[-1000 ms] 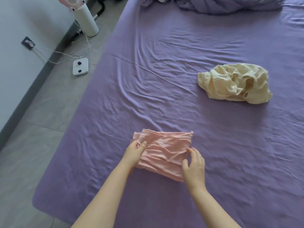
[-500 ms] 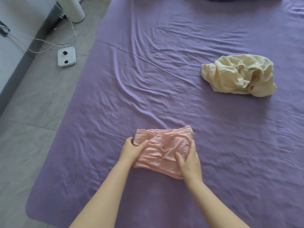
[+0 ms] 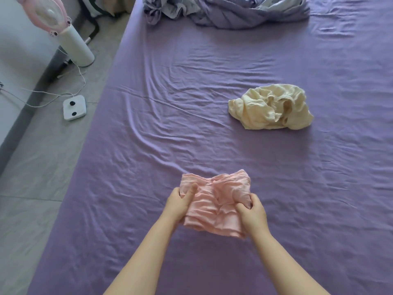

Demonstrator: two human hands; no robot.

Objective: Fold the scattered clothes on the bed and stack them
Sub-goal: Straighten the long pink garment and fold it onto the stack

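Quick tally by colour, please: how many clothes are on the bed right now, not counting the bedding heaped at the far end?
Pink: 1, the folded pink garment, gripped by the left hand and right hand.
Cream: 1, the crumpled cream garment, lying apart on the purple sheet.
Total: 2.

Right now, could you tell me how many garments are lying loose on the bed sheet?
2: the pink garment, folded near the front edge and gripped by both hands, and the cream garment, crumpled farther back on the right. The bedding heap behind may hide more.
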